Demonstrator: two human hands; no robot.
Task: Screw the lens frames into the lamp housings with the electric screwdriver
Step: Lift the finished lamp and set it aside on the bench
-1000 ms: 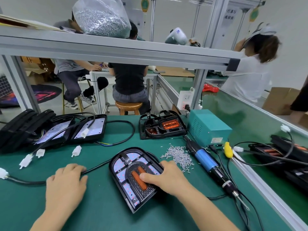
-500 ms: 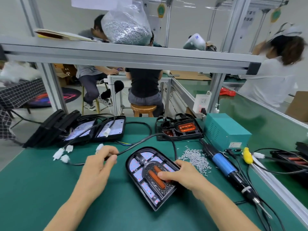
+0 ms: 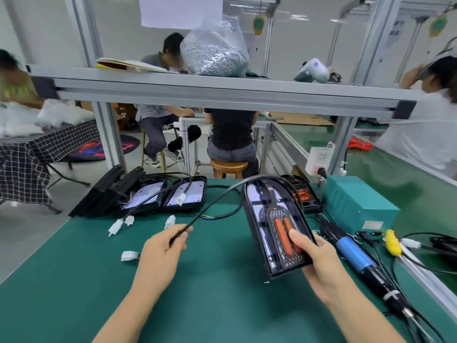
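My right hand (image 3: 321,266) grips the near end of a black lamp housing (image 3: 269,219) with a fitted lens frame and two orange strips, tilted up off the green mat (image 3: 74,280). My thumb lies on the orange strips. My left hand (image 3: 163,251) pinches the housing's black cable (image 3: 210,204), which arches up to the housing's far end. The electric screwdriver (image 3: 356,256), blue-bodied, lies on the mat to the right of the housing, untouched.
Several lamp housings (image 3: 173,196) lie stacked at the back left with white connectors (image 3: 128,255) nearby. More housings (image 3: 304,196) sit behind the held one. A teal power box (image 3: 358,204) stands back right, cables and a yellow plug (image 3: 393,242) beside it. Other people work beyond the bench.
My right hand lifted the housing off the mat and tilted it upright. My left hand took hold of the cable and raised it.
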